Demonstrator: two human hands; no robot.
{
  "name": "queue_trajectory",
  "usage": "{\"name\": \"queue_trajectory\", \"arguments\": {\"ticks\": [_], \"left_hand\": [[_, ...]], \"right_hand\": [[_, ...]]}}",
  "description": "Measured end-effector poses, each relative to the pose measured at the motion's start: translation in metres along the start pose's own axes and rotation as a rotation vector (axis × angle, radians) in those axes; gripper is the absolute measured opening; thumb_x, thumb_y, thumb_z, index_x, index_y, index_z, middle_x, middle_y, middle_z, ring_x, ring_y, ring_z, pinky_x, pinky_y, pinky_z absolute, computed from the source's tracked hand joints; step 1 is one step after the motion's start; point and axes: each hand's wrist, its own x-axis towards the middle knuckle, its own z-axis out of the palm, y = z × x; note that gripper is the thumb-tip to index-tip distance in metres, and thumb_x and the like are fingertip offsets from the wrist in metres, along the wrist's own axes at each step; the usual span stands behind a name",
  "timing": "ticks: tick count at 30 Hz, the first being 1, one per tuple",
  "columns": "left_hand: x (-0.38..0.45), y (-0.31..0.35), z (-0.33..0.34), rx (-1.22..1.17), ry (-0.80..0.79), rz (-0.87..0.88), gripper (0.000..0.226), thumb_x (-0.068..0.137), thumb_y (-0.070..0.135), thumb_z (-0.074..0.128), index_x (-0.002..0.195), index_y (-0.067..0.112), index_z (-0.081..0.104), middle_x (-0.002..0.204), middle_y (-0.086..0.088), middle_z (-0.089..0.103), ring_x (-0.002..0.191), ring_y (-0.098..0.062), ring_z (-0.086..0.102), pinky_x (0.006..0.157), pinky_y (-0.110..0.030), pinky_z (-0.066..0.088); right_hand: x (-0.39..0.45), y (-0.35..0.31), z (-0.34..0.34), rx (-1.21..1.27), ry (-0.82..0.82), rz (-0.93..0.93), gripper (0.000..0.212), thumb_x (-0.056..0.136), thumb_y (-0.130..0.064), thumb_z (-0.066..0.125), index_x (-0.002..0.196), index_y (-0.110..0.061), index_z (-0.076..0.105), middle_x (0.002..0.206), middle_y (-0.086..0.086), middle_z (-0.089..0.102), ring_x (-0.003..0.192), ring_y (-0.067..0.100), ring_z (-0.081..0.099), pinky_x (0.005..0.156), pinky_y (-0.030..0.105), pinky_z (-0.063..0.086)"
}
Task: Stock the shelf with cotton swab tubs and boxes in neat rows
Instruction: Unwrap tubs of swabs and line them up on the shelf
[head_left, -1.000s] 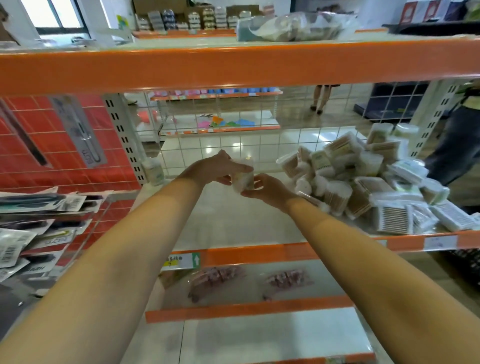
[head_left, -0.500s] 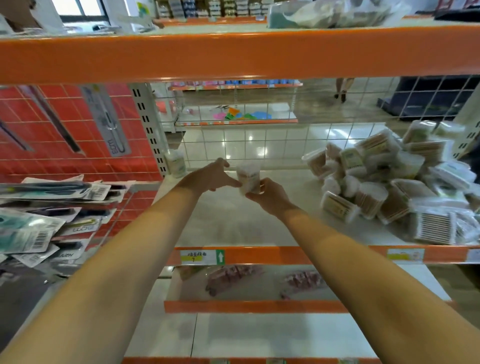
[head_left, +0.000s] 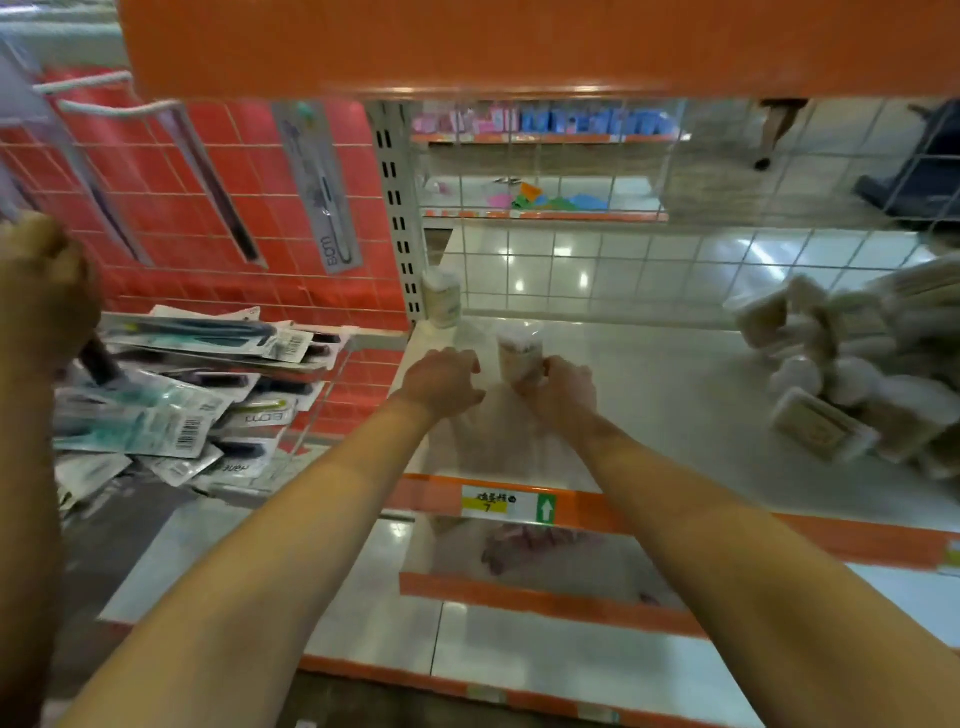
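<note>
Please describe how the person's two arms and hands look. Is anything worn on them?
Both forearms are bare up to the picture's lower edge: no sleeves are visible. The left hand and right hand wear no gloves. I see no watch, bracelet or ring on either, though the picture is somewhat blurred.

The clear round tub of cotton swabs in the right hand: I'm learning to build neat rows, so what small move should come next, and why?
Probably set the clear round tub of cotton swabs, which the right hand grips, down just right of the white-labelled tub already standing at the white shelf's back left corner. The left hand holds nothing, and the unsorted heap of swab packs still waits at right.
</note>
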Motion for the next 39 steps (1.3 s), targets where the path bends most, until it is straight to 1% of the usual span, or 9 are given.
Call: {"name": "queue_trajectory", "arguments": {"ticks": [5,8,12,18,20,22,28,32,39], "left_hand": [[0.004,-0.02,0.004,0.009,0.047,0.012,0.039,0.088,0.029,0.059,0.123,0.012,0.054,0.122,-0.012,0.055,0.112,-0.028,0.051,0.091,-0.036,0.042],[0.006,-0.026,0.007,0.042,0.117,0.02,0.035,0.086,0.026,0.059,0.118,0.011,0.058,0.116,-0.013,0.059,0.107,-0.028,0.055,0.089,-0.033,0.045],[0.012,-0.031,0.009,0.058,0.13,0.026,0.033,0.085,0.026,0.058,0.115,0.011,0.062,0.112,-0.011,0.063,0.102,-0.027,0.059,0.085,-0.032,0.049],[0.02,-0.033,0.011,-0.009,0.097,0.005,0.026,0.09,0.028,0.048,0.109,0.015,0.061,0.109,-0.001,0.06,0.098,-0.022,0.058,0.082,-0.033,0.049],[0.025,-0.037,0.018,-0.134,0.083,-0.008,0.029,0.094,0.029,0.041,0.103,0.014,0.064,0.105,-0.002,0.063,0.093,-0.022,0.061,0.073,-0.03,0.047],[0.029,-0.038,0.019,-0.112,0.046,-0.01,0.028,0.095,0.027,0.041,0.098,0.013,0.064,0.1,-0.004,0.065,0.087,-0.022,0.062,0.068,-0.03,0.046],[0.037,-0.037,0.015,0.029,0.118,-0.01,0.024,0.092,0.024,0.049,0.112,0.014,0.057,0.114,-0.008,0.057,0.103,-0.028,0.056,0.083,-0.035,0.047],[0.041,-0.039,0.017,0.048,0.09,-0.002,0.021,0.092,0.024,0.049,0.108,0.013,0.057,0.113,-0.01,0.057,0.102,-0.029,0.055,0.079,-0.034,0.045],[0.043,-0.04,0.016,0.061,0.102,0.012,0.022,0.092,0.025,0.05,0.111,0.014,0.056,0.116,-0.009,0.055,0.104,-0.028,0.054,0.082,-0.035,0.047]], "right_hand": [[0.016,-0.016,0.015,-0.085,-0.002,0.011,0.039,0.09,-0.038,0.053,0.117,-0.01,0.059,0.115,0.011,0.06,0.112,0.029,0.047,0.091,0.036,0.039],[0.025,-0.02,0.023,-0.093,0.025,-0.01,0.04,0.089,-0.042,0.053,0.114,-0.01,0.059,0.113,0.01,0.06,0.107,0.028,0.05,0.09,0.036,0.04],[0.039,-0.027,0.029,-0.118,0.024,0.024,0.046,0.089,-0.044,0.052,0.12,-0.01,0.055,0.119,0.011,0.056,0.113,0.028,0.045,0.092,0.036,0.038],[0.06,-0.039,0.036,-0.106,0.028,0.054,0.049,0.089,-0.042,0.051,0.124,-0.008,0.054,0.125,0.013,0.055,0.119,0.03,0.044,0.097,0.037,0.037],[0.066,-0.044,0.038,-0.12,0.025,0.059,0.046,0.09,-0.039,0.049,0.124,-0.008,0.054,0.126,0.013,0.055,0.12,0.03,0.043,0.098,0.038,0.036],[0.073,-0.047,0.04,-0.124,0.033,0.05,0.043,0.091,-0.037,0.047,0.123,-0.008,0.055,0.125,0.013,0.055,0.12,0.031,0.043,0.098,0.038,0.036],[0.093,-0.053,0.047,-0.082,0.043,0.072,0.044,0.09,-0.041,0.05,0.12,-0.01,0.058,0.121,0.012,0.058,0.116,0.029,0.045,0.093,0.038,0.039],[0.104,-0.06,0.051,-0.097,0.035,0.088,0.044,0.089,-0.04,0.051,0.12,-0.009,0.056,0.123,0.014,0.057,0.118,0.03,0.046,0.095,0.038,0.04],[0.115,-0.06,0.056,-0.096,0.053,0.085,0.043,0.09,-0.038,0.05,0.12,-0.007,0.054,0.123,0.015,0.055,0.118,0.031,0.046,0.096,0.039,0.039]]}}
